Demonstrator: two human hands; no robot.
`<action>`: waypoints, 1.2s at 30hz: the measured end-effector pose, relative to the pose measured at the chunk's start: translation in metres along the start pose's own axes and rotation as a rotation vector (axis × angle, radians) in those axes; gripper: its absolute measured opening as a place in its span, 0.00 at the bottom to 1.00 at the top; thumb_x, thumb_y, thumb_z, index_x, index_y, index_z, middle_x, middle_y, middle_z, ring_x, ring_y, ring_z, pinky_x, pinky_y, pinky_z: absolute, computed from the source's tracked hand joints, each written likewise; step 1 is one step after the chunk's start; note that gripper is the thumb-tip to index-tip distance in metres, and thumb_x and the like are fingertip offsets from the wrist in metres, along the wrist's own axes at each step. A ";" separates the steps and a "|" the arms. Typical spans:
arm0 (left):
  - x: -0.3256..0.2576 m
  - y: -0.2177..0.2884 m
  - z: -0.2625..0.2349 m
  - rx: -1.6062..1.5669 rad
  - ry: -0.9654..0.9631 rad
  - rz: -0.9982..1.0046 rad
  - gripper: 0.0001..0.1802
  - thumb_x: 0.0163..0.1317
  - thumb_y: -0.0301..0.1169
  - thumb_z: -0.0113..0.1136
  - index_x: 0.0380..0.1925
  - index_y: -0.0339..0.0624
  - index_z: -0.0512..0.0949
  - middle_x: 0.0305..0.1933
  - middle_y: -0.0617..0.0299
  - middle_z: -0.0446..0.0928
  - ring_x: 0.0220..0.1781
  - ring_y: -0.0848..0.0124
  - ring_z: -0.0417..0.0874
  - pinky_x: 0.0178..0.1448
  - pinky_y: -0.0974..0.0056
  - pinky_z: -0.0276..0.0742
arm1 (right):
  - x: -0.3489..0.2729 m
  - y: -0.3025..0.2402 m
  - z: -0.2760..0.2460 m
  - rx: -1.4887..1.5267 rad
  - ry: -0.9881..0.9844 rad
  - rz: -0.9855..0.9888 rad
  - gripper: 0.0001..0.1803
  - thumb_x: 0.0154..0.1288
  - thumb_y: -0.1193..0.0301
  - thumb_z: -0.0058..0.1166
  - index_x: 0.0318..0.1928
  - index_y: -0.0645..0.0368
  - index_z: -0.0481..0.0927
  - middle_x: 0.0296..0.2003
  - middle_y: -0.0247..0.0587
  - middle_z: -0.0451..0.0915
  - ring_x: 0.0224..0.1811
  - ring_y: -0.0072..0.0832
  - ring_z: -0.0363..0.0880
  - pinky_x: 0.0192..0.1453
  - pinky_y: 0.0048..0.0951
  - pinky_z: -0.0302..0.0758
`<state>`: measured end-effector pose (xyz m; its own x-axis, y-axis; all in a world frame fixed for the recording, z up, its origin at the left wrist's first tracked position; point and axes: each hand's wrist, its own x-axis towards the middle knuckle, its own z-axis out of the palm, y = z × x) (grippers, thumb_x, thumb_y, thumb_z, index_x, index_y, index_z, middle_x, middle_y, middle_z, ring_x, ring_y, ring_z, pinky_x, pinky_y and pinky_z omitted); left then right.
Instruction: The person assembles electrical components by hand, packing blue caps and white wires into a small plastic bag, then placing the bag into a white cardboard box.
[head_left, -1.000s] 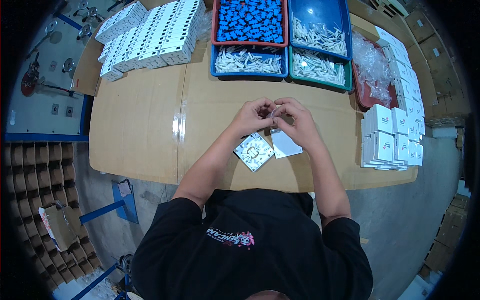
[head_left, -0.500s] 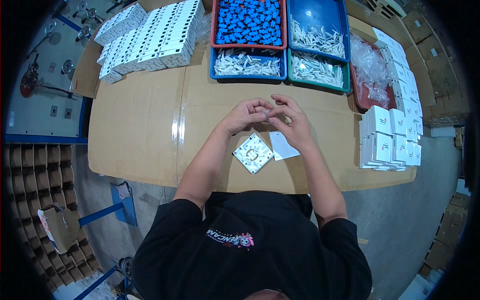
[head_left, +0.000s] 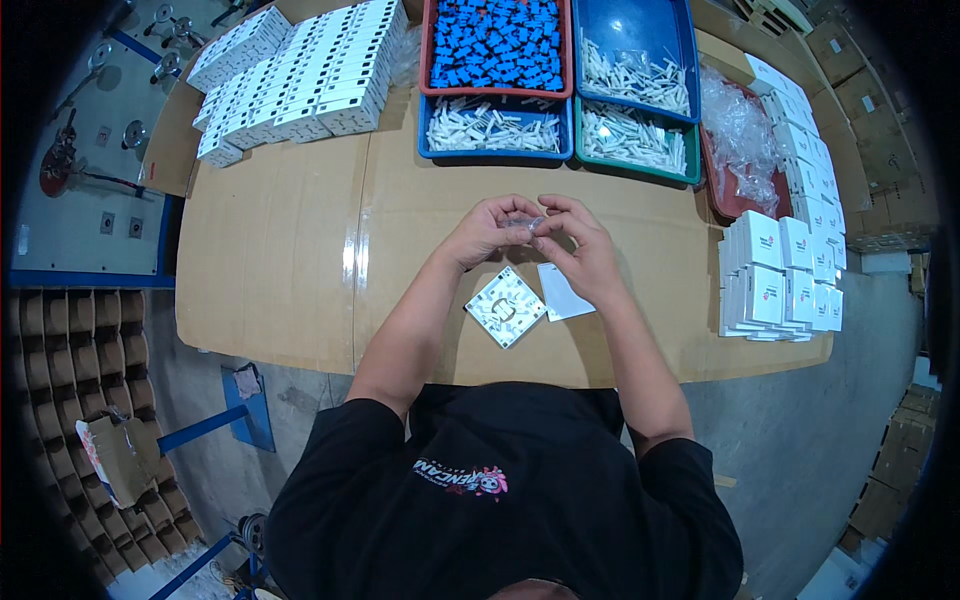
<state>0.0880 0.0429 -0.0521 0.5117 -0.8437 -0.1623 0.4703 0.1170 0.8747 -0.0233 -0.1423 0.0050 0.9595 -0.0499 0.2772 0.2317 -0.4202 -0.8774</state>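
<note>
Between my two hands, over the middle of the table, is a small crinkled piece of clear plastic (head_left: 521,223), perhaps a little bag. My left hand (head_left: 484,234) has its fingers closed round one side of it. At the other side my right hand (head_left: 580,246) pinches it between thumb and fingers. What the plastic contains, if anything, is too small to tell. Nearer to me, a square white plate (head_left: 506,307) with a patterned face lies turned like a diamond. Touching its right corner is a plain white card (head_left: 565,292), partly under my right wrist.
Along the back stand a red tray (head_left: 427,60) of blue parts and blue trays (head_left: 430,155) and a green tray (head_left: 640,173) of white pieces. White boxes (head_left: 345,115) are stacked far left, more white boxes (head_left: 765,295) at right. A red tray (head_left: 722,208) holds clear plastic bags.
My fingers have shifted slightly around the clear plastic, and more of it shows between them now. The plate and the card stay in place.
</note>
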 end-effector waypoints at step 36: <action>0.006 -0.004 0.000 -0.139 0.109 0.061 0.19 0.67 0.29 0.66 0.57 0.40 0.76 0.48 0.59 0.83 0.45 0.69 0.86 0.44 0.67 0.84 | 0.007 0.000 -0.003 -0.054 0.053 -0.019 0.13 0.59 0.73 0.69 0.44 0.59 0.84 0.56 0.49 0.80 0.57 0.43 0.82 0.56 0.37 0.79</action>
<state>0.0892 0.0371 -0.0568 0.6138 -0.7717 -0.1665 0.5273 0.2437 0.8140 -0.0173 -0.1459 0.0082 0.9448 -0.0891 0.3153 0.2392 -0.4698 -0.8497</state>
